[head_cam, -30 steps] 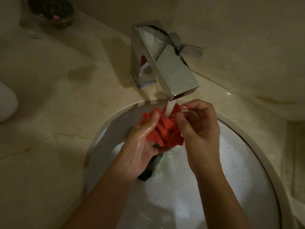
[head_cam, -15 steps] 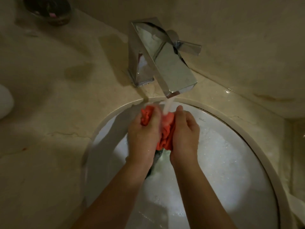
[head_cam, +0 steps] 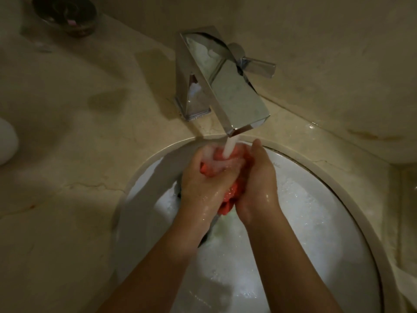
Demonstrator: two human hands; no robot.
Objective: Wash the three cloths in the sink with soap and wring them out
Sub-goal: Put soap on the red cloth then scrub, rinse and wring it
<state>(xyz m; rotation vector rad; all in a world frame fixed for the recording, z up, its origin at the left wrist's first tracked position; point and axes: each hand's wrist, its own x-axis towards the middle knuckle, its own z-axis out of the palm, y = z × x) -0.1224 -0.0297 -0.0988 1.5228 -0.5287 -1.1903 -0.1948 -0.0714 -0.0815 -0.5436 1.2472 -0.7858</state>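
A bunched red cloth is squeezed between my two hands over the white round sink. My left hand grips its left side and my right hand grips its right side. Water runs from the chrome faucet straight onto the cloth and my left fingers. A dark cloth lies in the basin under my left wrist, mostly hidden. No third cloth shows.
The beige marble counter surrounds the sink. A dark round dish sits at the far left corner, and a white object pokes in at the left edge. The faucet's lever points right.
My hands have closed together around the red cloth and shifted slightly right under the stream. One second ago the cloth was spread open between them.
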